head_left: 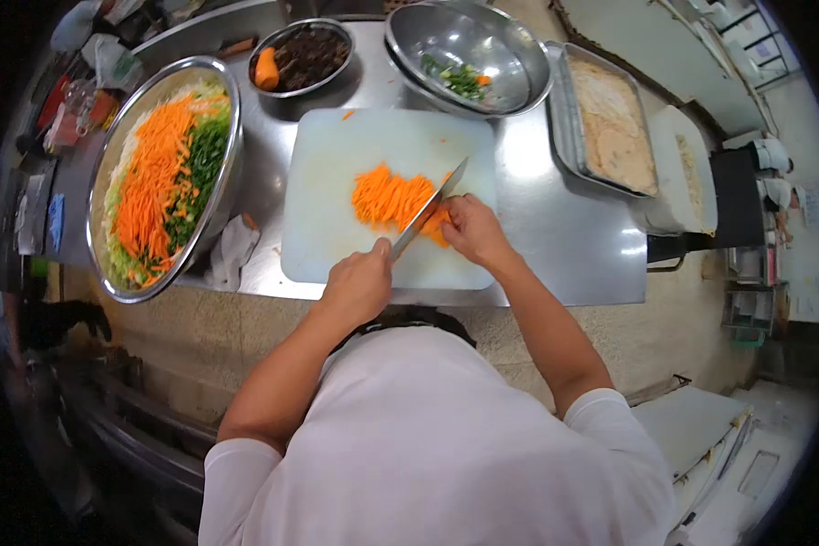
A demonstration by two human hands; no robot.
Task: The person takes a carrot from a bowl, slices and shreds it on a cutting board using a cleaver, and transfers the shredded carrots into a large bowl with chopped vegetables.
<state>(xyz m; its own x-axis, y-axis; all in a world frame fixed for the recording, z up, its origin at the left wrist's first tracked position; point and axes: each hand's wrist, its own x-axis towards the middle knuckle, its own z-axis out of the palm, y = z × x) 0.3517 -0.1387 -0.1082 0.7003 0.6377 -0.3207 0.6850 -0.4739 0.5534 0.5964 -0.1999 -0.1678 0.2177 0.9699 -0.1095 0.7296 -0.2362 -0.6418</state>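
Note:
My left hand (359,282) is closed around the handle of a kitchen knife (430,206), whose blade slants up and to the right over a white cutting board (323,205). On the board lies a pile of orange carrot strips (382,197), just left of the blade. My right hand (476,232) is to the right of the blade, with its fingers bent down on a piece of carrot (439,229). The fingers partly hide that piece, and the blade lies close to the fingertips.
Left of the board stands a large steel bowl (234,136) of shredded carrot and chopped greens. Behind are a small bowl (308,91) with dark food and a carrot, and stacked steel bowls (519,55). A tray (610,118) of pale mixture sits right; a cloth (235,250) lies left.

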